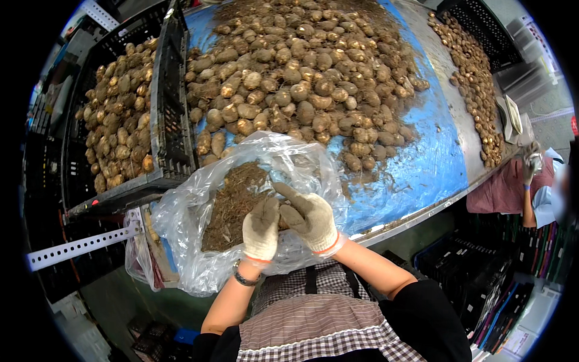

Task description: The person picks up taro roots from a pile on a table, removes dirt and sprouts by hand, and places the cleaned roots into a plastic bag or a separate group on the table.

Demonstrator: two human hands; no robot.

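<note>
Both my hands wear pale work gloves with dirt-stained fingers, close together over a clear plastic bag [181, 220] spread wide at the table's edge. A heap of brown fibrous root scraps and soil [232, 208] lies in the bag. My left hand [261, 229] is closed and cupped, its fingers pressed together; whatever it may hold is hidden. My right hand [310, 220] is nearly touching it, with one finger stretched toward the upper left and apart from the one below. A small brown patch shows between the hands, too little to name.
Dirt-covered taro corms [307, 78] are piled on a blue sheet [422, 175] beyond the bag. A black crate [160, 120] of corms stands at left. More small corms [473, 78] line the right side, near another person's gloved hand [532, 161]. Stacked crates [476, 271] fill the lower right.
</note>
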